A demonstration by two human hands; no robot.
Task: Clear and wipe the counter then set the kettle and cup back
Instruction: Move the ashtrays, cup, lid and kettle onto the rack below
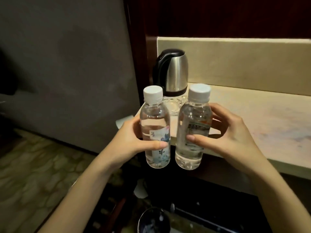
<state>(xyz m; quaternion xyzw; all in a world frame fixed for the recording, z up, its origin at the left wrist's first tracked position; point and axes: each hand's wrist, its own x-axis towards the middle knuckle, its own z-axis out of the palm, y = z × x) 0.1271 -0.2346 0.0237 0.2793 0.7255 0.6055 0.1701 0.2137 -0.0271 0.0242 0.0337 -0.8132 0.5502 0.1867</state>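
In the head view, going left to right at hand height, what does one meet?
Left hand → left bottle, with the flowered label → right bottle, with the printed label → right hand → bare counter.

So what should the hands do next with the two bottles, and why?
Probably carry both bottles off to one side. The left hand holds one water bottle and the right hand the other bottle, both already lifted off the counter; the kettle is still to clear.
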